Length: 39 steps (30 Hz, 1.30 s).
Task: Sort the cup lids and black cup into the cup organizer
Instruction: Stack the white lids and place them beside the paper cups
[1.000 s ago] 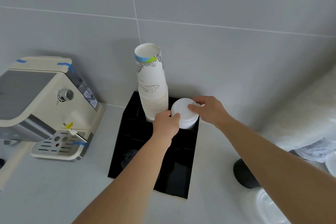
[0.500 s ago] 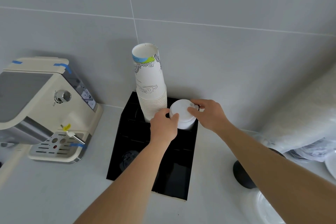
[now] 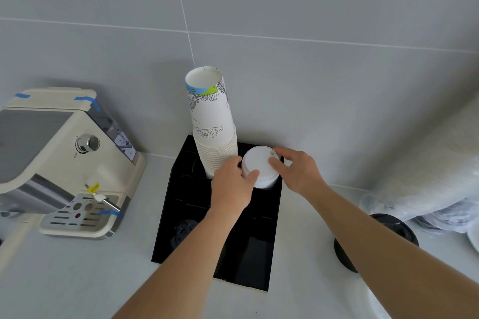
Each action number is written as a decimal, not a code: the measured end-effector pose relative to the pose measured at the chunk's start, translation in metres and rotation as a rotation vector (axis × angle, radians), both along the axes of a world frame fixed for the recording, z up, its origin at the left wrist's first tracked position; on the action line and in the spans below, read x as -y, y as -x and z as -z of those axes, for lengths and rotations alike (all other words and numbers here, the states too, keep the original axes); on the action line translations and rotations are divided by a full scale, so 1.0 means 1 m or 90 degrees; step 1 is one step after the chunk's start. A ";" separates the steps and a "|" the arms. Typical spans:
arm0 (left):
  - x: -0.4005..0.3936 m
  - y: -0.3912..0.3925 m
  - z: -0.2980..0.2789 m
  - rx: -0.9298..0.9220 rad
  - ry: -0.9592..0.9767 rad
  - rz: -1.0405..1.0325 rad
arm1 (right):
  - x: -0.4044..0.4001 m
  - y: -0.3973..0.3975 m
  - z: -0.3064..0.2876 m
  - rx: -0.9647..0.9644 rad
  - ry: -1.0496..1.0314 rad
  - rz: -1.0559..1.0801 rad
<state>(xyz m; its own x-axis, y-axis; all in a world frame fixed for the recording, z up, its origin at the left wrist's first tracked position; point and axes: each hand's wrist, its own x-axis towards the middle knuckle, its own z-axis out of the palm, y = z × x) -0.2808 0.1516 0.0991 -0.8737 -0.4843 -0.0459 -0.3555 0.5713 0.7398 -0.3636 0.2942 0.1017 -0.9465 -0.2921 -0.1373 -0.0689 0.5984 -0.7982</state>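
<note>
We grip the white lid stack (image 3: 260, 167) with both hands, left hand (image 3: 232, 184) and right hand (image 3: 298, 172), fingers curled around it, over the black organizer (image 3: 269, 204).

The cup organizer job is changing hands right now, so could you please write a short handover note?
Left hand and right hand: both grip the stack of white lids from opposite sides, over the back right compartment of the black cup organizer.
Paper cups: stacked upright in the organizer's back row, just left of the lids.
Done: a black lid lies in the front left compartment.
Left: seat the white lids and let go; the black cup waits on the counter to the right, partly behind the right forearm.
</note>
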 end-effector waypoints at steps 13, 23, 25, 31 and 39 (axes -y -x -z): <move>-0.007 0.006 -0.002 0.073 0.294 0.217 | 0.000 -0.013 0.016 -0.032 -0.039 0.030; -0.007 0.007 -0.004 0.096 0.323 0.233 | -0.001 -0.021 0.016 -0.023 -0.028 0.015; -0.006 0.008 -0.007 0.102 0.319 0.231 | -0.001 -0.022 0.012 -0.007 -0.023 0.012; -0.002 -0.003 -0.014 0.088 0.280 0.184 | 0.001 -0.036 -0.003 0.027 -0.047 0.018; 0.010 -0.046 -0.023 0.072 0.125 0.198 | -0.015 -0.072 -0.034 0.086 0.002 0.045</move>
